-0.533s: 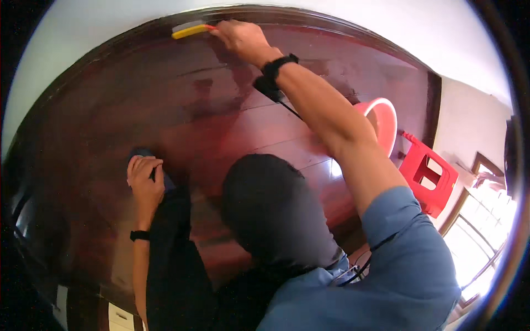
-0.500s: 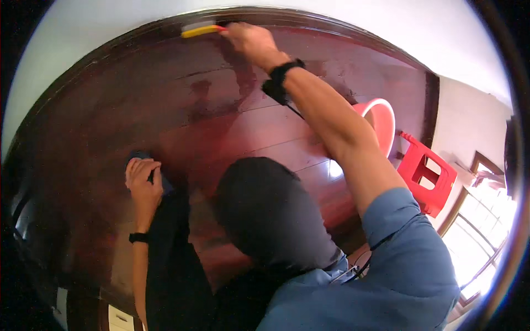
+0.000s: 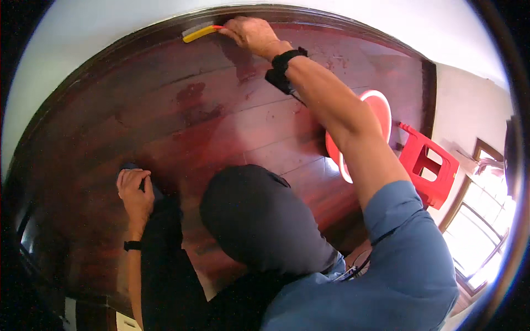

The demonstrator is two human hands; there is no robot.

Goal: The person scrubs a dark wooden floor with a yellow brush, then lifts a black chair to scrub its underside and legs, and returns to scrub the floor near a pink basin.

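Observation:
My right hand is closed round the red handle of a scrub brush with a yellow back and pale bristles. The brush lies at the foot of the wall, its bristles toward the dark baseboard. Wet patches mark the dark red plank floor below it. On the left, my left hand is down at the end of my black-trousered leg, fingers bent over a dark shoe. Part of the shoe is hidden under the hand.
A pink-red bucket or basin stands right of my right forearm, which partly covers it. Beyond it is a red plastic stool. A white wall curves along the far side, and a bright window is at the right.
The brush and my right hand have shifted only slightly along the baseboard, and the brush is tilted a little more. My left hand appears slightly lower and further left as the view shifts.

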